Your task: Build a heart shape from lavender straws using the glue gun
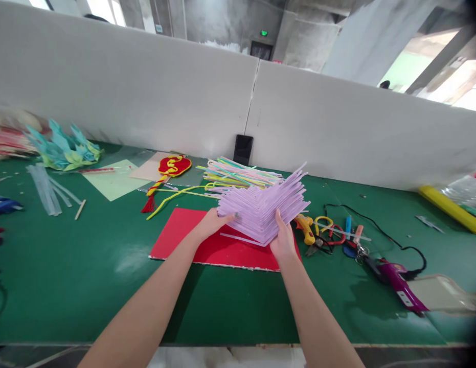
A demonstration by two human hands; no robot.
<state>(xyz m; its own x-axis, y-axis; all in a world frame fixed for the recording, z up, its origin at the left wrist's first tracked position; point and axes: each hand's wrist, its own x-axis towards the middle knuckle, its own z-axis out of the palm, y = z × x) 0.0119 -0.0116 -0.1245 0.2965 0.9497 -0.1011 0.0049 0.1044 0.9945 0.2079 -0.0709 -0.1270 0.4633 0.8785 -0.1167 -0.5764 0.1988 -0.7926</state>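
Between my two hands is a lilac V-shaped piece point(261, 209), built from many thin fuzzy-looking strips laid side by side. My left hand point(213, 225) grips its left edge, thumb on top. On the right, my right hand point(282, 240) pinches it near the bottom point, with the thumb up and the other fingers hidden behind. The piece is tilted above a red board point(180, 230). A single lilac strip point(243, 238) shows below its lower left edge. Behind it lies a pile of multicoloured pipe cleaners point(238, 173).
A phone point(243, 149) leans on the white partition point(145, 92). Left are a red-and-yellow tasselled ornament point(175, 166), green paper point(111, 181), clear sticks point(46, 189) and a teal paper-like form point(65, 148). Right are yellow-handled pliers point(307, 229), scissors point(337, 235) and a purple corded tool point(401, 286).
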